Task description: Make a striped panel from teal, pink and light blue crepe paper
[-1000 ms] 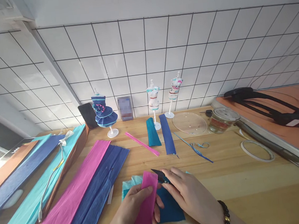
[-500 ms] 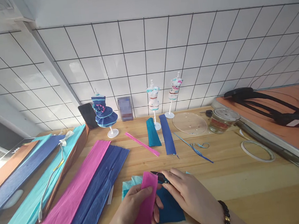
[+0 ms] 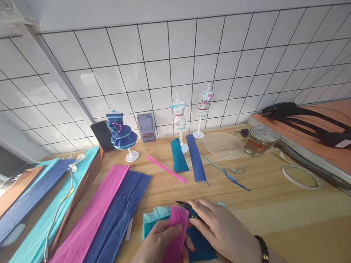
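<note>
My left hand (image 3: pixel 163 242) pinches a pink crepe paper strip (image 3: pixel 177 239) between thumb and fingers, its top end tilted up. Small black scissors (image 3: pixel 185 206) are in my right hand (image 3: pixel 217 226), which has a dark bead bracelet at the wrist. One dark blade points left past the strip's upper edge; the lower blade is partly hidden by the paper. Beneath both hands lie teal paper pieces (image 3: pixel 201 244) and a crumpled light turquoise sheet (image 3: pixel 157 214), partly covered by my left hand.
Long pink (image 3: pixel 88 222) and dark blue crepe strips (image 3: pixel 118 219) lie at left, beside a cable (image 3: pixel 55 219). Behind stand a blue-dressed mini mannequin (image 3: pixel 122 130) and two white ones (image 3: pixel 179 116). A glass jar (image 3: pixel 261 141) and tape ring (image 3: pixel 301 176) sit at right.
The pink strip's top end has shifted slightly right and down. More of the scissors' upper blade now shows beyond the paper. Both hands keep their hold.
</note>
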{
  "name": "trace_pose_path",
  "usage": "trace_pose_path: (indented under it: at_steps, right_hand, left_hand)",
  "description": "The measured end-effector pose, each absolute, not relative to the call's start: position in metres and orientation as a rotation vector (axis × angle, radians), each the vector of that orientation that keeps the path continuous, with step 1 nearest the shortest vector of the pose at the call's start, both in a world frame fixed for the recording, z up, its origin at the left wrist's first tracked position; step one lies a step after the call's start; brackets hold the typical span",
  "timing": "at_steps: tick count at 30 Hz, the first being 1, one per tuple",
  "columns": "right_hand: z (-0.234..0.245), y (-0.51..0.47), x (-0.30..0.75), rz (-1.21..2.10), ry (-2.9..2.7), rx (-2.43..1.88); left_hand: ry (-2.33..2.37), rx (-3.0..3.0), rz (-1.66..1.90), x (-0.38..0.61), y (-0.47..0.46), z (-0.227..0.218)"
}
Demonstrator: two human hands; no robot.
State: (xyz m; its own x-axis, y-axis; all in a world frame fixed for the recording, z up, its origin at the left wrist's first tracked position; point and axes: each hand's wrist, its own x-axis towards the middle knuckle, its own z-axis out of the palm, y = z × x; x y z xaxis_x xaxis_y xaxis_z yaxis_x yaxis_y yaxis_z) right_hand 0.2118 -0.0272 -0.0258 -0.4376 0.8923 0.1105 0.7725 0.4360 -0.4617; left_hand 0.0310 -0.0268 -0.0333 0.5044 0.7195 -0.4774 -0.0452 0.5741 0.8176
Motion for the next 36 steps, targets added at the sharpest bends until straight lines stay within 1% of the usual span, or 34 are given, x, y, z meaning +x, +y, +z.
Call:
trace_pose_path:
  at_steps: [8,19,31,36]
  right_hand:
    - [-0.0292,-0.028,0.2121,0.371,-2.372,-1.362]
    - [-0.026,-0.0272,0.2115,0.333,-2.349,-1.336]
    - [-0.0272,-0.0277,0.2109,0.302,-2.373,-1.317]
    - [-0.0267,-0.0274,0.2098,0.386,-2.426,-1.365]
  left_hand:
    - [0.933,0.816,0.563,0.032,-0.0261,-0.027]
    - [0.911,0.83,0.523,0.0302,-0.0273,-0.0347]
    - [0.917,0.827,0.526,0.0315,-0.0263,-0.034]
    - [0.919,0.812,0.501,0.03,-0.0264,-0.0329]
